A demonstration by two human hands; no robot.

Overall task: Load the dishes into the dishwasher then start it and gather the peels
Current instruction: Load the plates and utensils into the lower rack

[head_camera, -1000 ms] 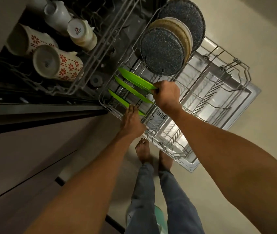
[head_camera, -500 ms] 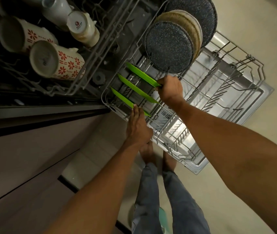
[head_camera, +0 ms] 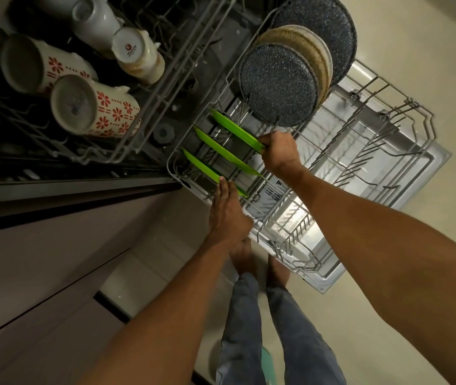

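Plates come first in our head view: three flat bright-green plastic plates stand on edge in the tines at the near-left corner of the pulled-out grey wire lower rack (head_camera: 404, 151). Our right hand (head_camera: 279, 154) pinches the rim of the farthest green plate (head_camera: 235, 130), its grip curled round the edge. Our left hand (head_camera: 228, 212) lies with straight fingers pressed together, tips touching the nearest green plate (head_camera: 201, 169). We should seat each plate fully between its tines, upright and apart from the middle green plate (head_camera: 225, 154), and keep clear of the speckled dark round plates (head_camera: 278, 84) standing behind.
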